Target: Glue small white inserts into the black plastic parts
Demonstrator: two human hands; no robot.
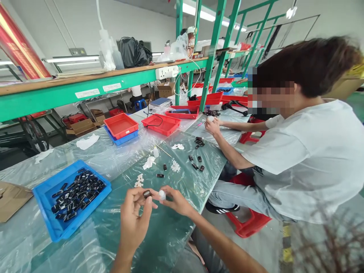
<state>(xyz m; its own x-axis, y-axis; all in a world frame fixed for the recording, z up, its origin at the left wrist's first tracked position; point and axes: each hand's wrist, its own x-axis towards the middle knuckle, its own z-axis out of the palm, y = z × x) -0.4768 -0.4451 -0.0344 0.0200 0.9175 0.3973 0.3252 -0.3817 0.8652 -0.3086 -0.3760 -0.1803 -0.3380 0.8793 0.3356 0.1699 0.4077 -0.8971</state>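
Between the thumb and fingers of my left hand is a small dark part, held above the green table mat. My right hand pinches a small white item just right of the dark part; a small gap separates the two. A blue tray to the left holds a pile of black parts. Beyond my hands lie white pieces, a heap of tiny white bits, crumpled tissue, a small white bottle and several loose black parts.
A person in a white shirt sits at the right, hands over the table. Red trays stand farther back, one on a blue tray. Cardboard lies at the left edge. A green-framed shelf crosses behind the table.
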